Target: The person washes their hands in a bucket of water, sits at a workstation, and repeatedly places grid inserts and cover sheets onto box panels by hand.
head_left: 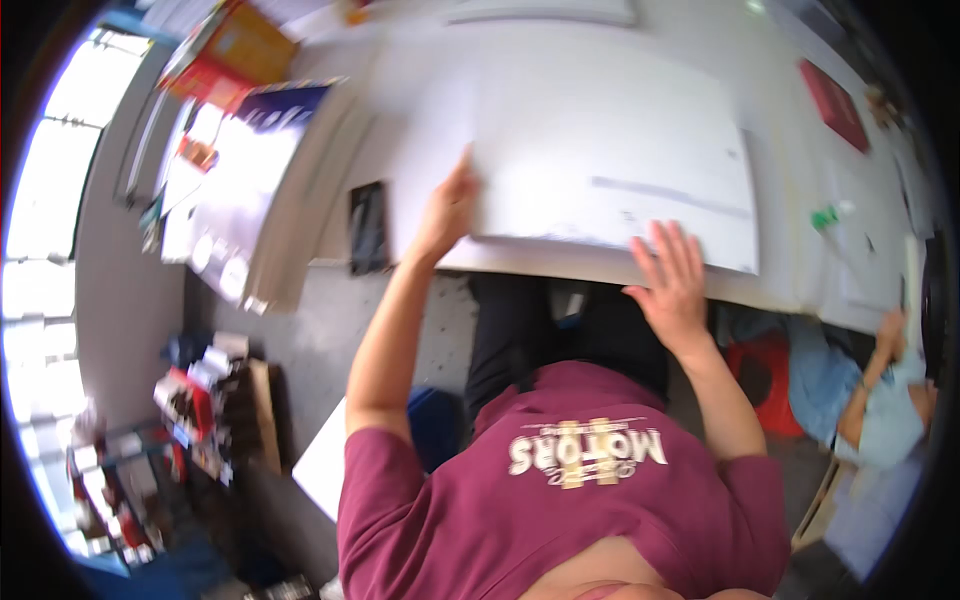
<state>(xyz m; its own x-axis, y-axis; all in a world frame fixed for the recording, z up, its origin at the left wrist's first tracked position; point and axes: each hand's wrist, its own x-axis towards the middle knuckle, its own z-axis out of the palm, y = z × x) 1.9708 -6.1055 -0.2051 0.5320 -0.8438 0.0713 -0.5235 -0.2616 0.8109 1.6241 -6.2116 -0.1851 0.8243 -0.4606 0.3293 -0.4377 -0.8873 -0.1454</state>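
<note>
A large white stack of paper sheets (610, 130) lies on the table in front of me, with faint print near its front edge. My left hand (455, 205) is at the stack's left edge, its fingers close together and closed on that edge; motion blurs it somewhat. Flat on the front right part of the paper rests my right hand (672, 285), open, fingers spread and thumb out to the left. A dark phone (368, 228) lies on the table to the left of my left hand.
At left stand a stack of printed sheets (250, 190) and an orange-red box (235, 55). A red box (833, 105) and a small green item (824, 217) lie to the right. Another person's arm (868, 385) rests at the table's right side, near a red stool (765, 390).
</note>
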